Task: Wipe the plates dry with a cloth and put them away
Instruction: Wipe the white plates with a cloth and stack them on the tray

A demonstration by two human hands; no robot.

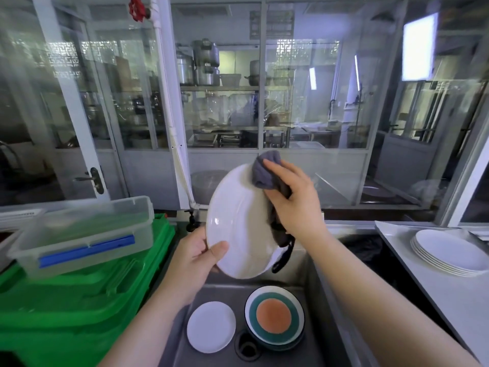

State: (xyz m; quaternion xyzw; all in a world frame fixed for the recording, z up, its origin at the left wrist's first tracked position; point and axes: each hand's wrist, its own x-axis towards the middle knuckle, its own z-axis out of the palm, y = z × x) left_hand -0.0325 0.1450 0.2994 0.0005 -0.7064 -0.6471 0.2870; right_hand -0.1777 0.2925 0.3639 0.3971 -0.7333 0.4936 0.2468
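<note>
Right hand (293, 200) fingers curl around the grey cloth (266, 172), pressing it to the upper rim of the white plate (238, 223), which the left hand (195, 258) pinches at its lower edge, tilted above the sink (312, 276)

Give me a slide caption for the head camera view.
Left hand holds a white plate while right hand wipes it with grey cloth.

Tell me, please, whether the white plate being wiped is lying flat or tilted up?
Tilted up: the white plate stands nearly on edge above the sink, its face toward the camera.
</note>
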